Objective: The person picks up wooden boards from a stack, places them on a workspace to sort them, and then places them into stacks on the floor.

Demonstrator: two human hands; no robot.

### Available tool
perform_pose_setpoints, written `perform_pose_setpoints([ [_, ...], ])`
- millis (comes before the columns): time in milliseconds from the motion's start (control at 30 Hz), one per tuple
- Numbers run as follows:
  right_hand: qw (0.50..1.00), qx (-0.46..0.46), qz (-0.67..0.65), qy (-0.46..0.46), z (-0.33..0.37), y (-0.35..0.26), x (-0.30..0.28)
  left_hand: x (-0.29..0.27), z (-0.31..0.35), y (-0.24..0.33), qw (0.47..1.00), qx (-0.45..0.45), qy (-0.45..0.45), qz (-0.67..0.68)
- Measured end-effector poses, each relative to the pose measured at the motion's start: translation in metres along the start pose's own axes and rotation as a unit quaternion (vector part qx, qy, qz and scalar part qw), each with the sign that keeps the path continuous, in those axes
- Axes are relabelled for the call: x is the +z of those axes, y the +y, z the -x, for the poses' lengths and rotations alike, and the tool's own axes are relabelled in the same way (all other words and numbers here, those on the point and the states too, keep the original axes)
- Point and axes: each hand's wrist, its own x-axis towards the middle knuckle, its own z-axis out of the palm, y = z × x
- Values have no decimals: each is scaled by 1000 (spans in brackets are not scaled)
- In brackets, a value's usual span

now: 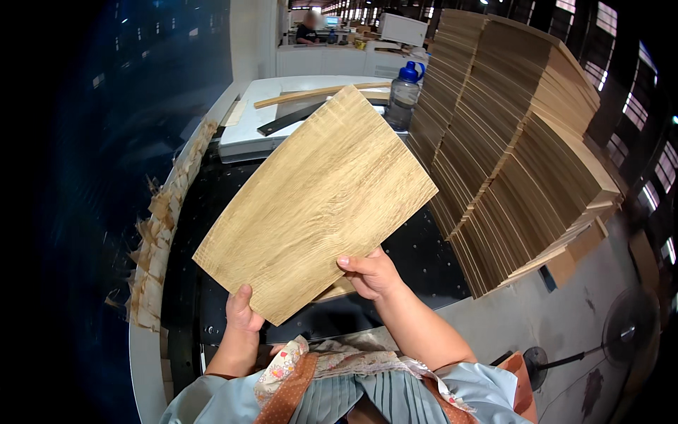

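A light wood-grain board (321, 194) is tilted in front of me, above a black work surface (417, 261). My left hand (242, 314) grips its near left corner, with the thumb on the face and the fingers hidden behind. Along the near right edge, my right hand (371, 272) is closed on the same board, its thumb lying flat on top. Under that edge a strip of another pale wooden piece (335, 290) shows; most of it is covered by the board.
Tall stacks of boards (494, 148) rise on the right. A white table (247, 131) beyond holds a dark flat bar (289, 121), a wooden strip (304, 94) and a blue-lidded bottle (404, 95). Ragged tape (159, 233) lines the left edge. A person (308, 32) sits far back.
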Motion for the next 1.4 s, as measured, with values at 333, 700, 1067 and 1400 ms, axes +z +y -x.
perform_pose_setpoints([
  [333, 999, 2, -17, -33, 9, -7, -12, 1, -14, -2, 998, -29, -48, -15],
  [700, 999, -9, -34, 8, 8, 11, -22, 18, -19, 16, 998, -60, -21, 28],
  [1067, 989, -63, -132, -9, 31, -10, -45, 62, -25, 40, 974, 106, -145, -139],
  [1400, 993, -83, -80, 30, 41, -21, -44, 79, -19, 66, 317, 527, -161, -772],
])
